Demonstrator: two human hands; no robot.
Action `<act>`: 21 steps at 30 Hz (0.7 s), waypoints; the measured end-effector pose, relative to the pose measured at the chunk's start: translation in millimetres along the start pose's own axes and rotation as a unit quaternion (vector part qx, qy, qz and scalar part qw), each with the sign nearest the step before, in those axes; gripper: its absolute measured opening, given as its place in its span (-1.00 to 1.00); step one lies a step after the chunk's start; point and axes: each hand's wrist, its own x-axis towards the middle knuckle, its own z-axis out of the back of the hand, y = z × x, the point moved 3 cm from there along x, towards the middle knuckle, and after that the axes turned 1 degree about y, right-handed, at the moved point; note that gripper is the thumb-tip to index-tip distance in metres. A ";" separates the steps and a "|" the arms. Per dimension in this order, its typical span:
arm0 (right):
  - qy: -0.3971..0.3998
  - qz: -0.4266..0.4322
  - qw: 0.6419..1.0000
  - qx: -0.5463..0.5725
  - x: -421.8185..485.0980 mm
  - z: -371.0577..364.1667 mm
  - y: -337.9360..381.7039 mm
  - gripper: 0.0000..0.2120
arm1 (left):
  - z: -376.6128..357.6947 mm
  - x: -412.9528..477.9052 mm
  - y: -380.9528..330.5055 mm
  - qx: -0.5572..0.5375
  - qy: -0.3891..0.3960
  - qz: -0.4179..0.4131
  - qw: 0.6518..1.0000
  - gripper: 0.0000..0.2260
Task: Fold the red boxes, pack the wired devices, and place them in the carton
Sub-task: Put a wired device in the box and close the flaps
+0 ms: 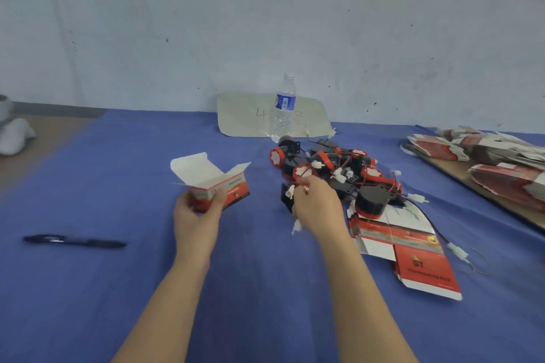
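My left hand grips a folded red box by its lower end, with the white top flaps standing open. My right hand is closed around a black wired device at the near edge of the pile; white connectors dangle below my fingers. The pile of black-and-red wired devices lies on the blue cloth just beyond that hand. Flat unfolded red boxes lie to the right of my right forearm. No carton is in view.
A water bottle stands behind the pile in front of a beige card. Stacks of flat red boxes sit on a board at the right edge. A dark pen lies at the left.
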 end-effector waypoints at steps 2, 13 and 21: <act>0.085 -0.040 0.992 -0.078 -7.0 8.1 -13.7 -0.75 | 6.5 -1.8 5.0 0.056 -0.004 -0.029 0.998 -0.83; 0.004 -0.136 0.990 -0.034 6.2 -11.8 -33.3 -0.24 | -7.4 -11.0 7.9 0.113 0.013 -0.077 0.990 -0.71; 0.082 -0.116 0.988 -0.054 11.2 -29.8 -24.4 -0.31 | -7.5 -5.7 14.4 0.139 0.008 -0.048 0.989 -0.64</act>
